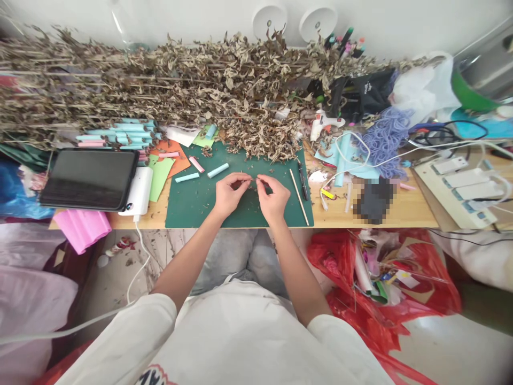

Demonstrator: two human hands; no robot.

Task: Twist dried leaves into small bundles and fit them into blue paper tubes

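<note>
My left hand [229, 191] and my right hand [272, 195] meet over the dark green cutting mat [192, 206]. Both pinch a thin dried twig [253, 181] held level between them, the left on one end and the right on the other. Crumbled dry leaf bits lie on the mat under the hands. A big heap of dried leafy branches [160, 85] stretches across the back of the wooden table [401, 214]. Small rolled paper tubes [218, 170] in blue and pink lie on the mat's far left part.
A dark tablet [88, 178] and a white power bank [138, 191] lie at left, by a pile of blue tubes [128, 133]. A wooden stick [298, 197] and a pen [303, 188] lie at the mat's right. A glue gun [323, 123], a power strip [457, 192] and a red bag [385, 278] sit to the right.
</note>
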